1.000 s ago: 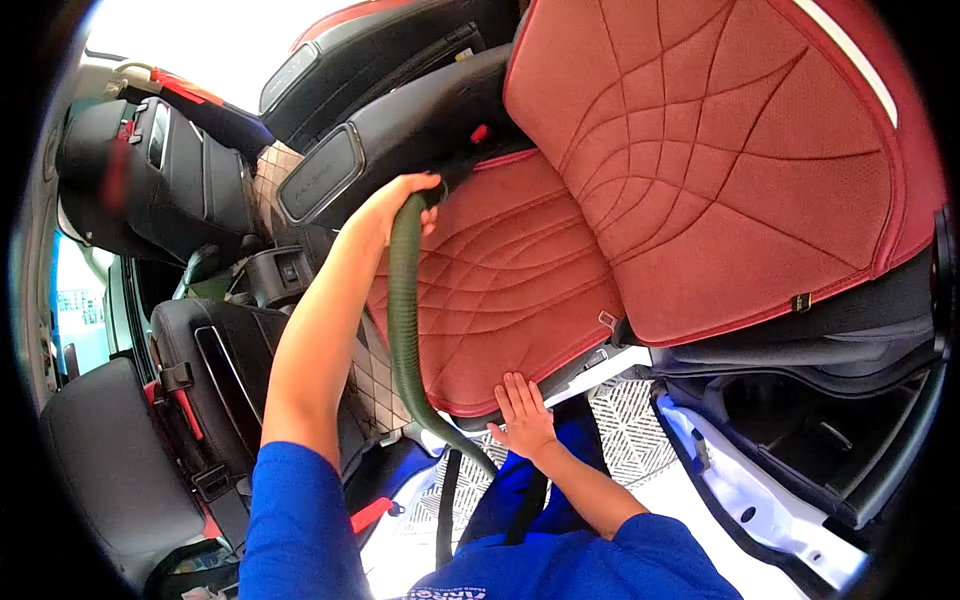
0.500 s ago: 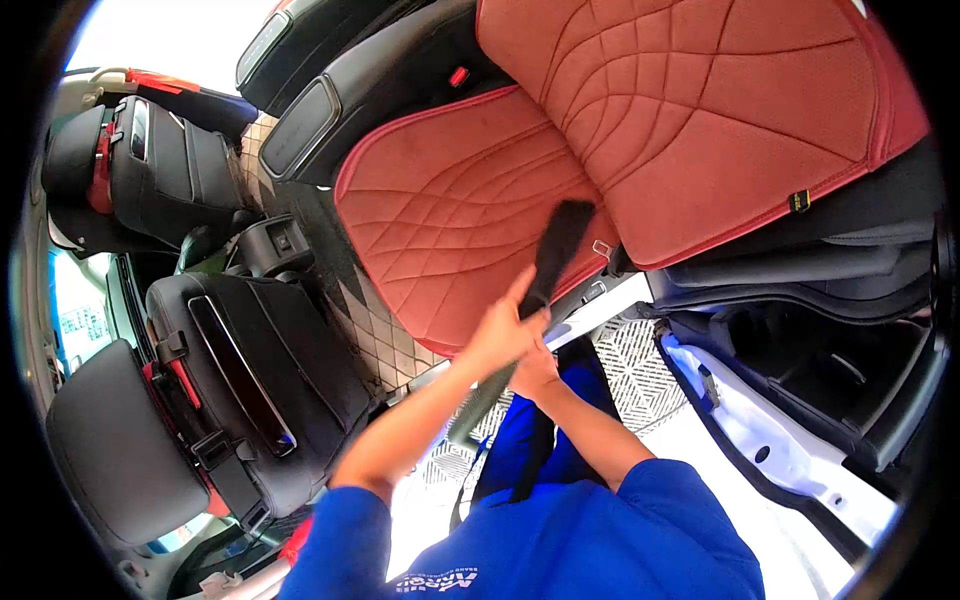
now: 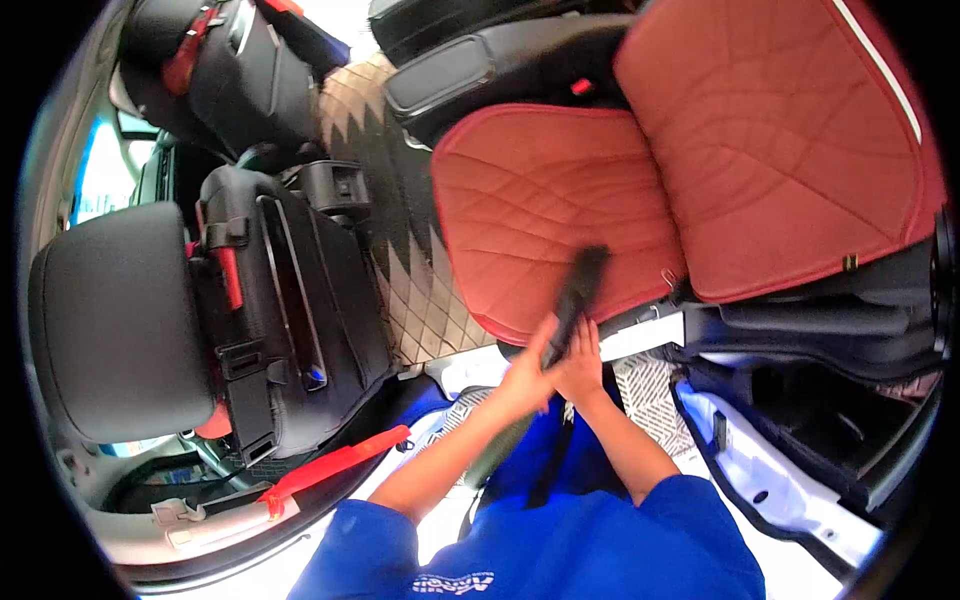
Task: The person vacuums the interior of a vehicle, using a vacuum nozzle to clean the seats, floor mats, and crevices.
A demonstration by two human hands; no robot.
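Note:
My left hand (image 3: pixel 527 380) is wrapped around a black vacuum nozzle (image 3: pixel 580 285), which slants up over the front part of a red quilted seat cushion (image 3: pixel 550 190). The far end of the nozzle is blurred. Against its near right side lies my right hand (image 3: pixel 578 375), with fingers stretched forward along it. A grey-green hose (image 3: pixel 498 450) shows below my left forearm, and its join to the nozzle is hidden by my hands. Behind the cushion rises the matching red backrest cover (image 3: pixel 790 150).
Black front seats stand at the left, with a headrest (image 3: pixel 125 320) close by. A diamond-quilted floor mat (image 3: pixel 425 310) lies between the seat rows. At the right is the open door frame (image 3: pixel 770 480). A red strap (image 3: pixel 340 465) crosses the lower left, and an armrest (image 3: pixel 440 75) adjoins the cushion.
My view has shifted, so the seats sit differently in it. The nozzle has drawn back toward the cushion's front edge. My right hand has come forward beside the nozzle and its fingers have straightened.

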